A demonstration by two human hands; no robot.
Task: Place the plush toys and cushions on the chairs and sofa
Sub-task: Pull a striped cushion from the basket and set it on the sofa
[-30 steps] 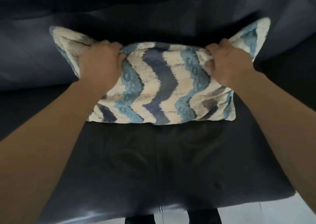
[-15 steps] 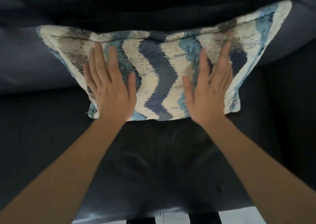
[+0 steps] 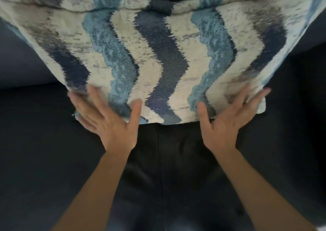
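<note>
A cushion [image 3: 158, 54] with cream, light-blue and navy zigzag stripes leans upright against the backrest of a dark leather sofa [image 3: 44, 160]. Its lower edge rests on the seat. My left hand [image 3: 109, 123] lies flat at the cushion's lower left corner, fingers spread and touching the fabric. My right hand [image 3: 229, 121] mirrors it at the lower right corner, fingers apart, fingertips on the fabric. Neither hand grips anything.
The dark seat cushion spreads below my forearms with a seam [image 3: 161, 178] running down its middle. The sofa's backrest [image 3: 15, 63] shows at the left behind the cushion. A sliver of pale floor [image 3: 322, 228] shows at the bottom right corner.
One second ago both hands gripped the cushion's top edge. They let go, flattened on its face, and have slid down to its lower corners. The view has moved closer.
</note>
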